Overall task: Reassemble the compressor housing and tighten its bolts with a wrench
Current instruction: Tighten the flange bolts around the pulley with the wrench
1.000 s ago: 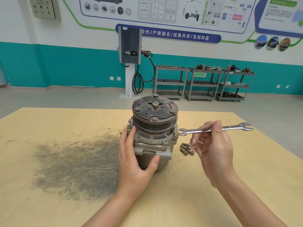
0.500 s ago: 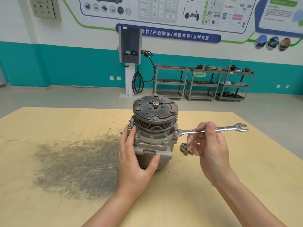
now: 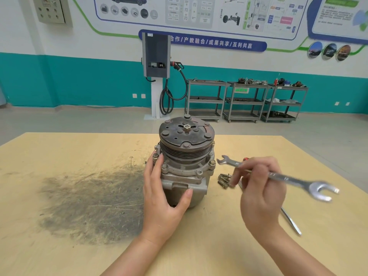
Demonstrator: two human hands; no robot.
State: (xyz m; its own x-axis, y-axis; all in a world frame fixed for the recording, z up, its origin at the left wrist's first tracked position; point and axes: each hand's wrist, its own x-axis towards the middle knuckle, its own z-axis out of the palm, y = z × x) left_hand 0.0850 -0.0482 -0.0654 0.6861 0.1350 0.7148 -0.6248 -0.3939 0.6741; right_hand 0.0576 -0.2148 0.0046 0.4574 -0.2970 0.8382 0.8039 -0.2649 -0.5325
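The left hand (image 3: 162,198) wraps the compressor (image 3: 186,162) from its 9 o'clock side, fingers lying along the housing flank and thumb pressed on the front face near 6 o'clock, steadying it upright on the tan table (image 3: 59,152). The right hand (image 3: 258,188) pinches a double-ended open wrench (image 3: 278,177) by its shank between thumb and curled fingers; the small end hangs just beside the flange bolt (image 3: 212,162) at the compressor's 3 o'clock, apart from it, while the large end points off toward 4 o'clock. The compressor is a grey cast body topped by a grooved pulley and a rusty brown clutch plate with a brass-coloured centre nut; several bolts stand in its flange. It sits mid-table, at the right edge of a dark grimy smear (image 3: 89,202). A small heap of loose bolts (image 3: 224,181) lies on the table at the compressor's 4 o'clock, just past the right fingertips. A slim metal tool (image 3: 290,221) lies beneath the right hand. At 12 o'clock, far off, stand grey shelving carts (image 3: 245,100) carrying parts too small to tell.
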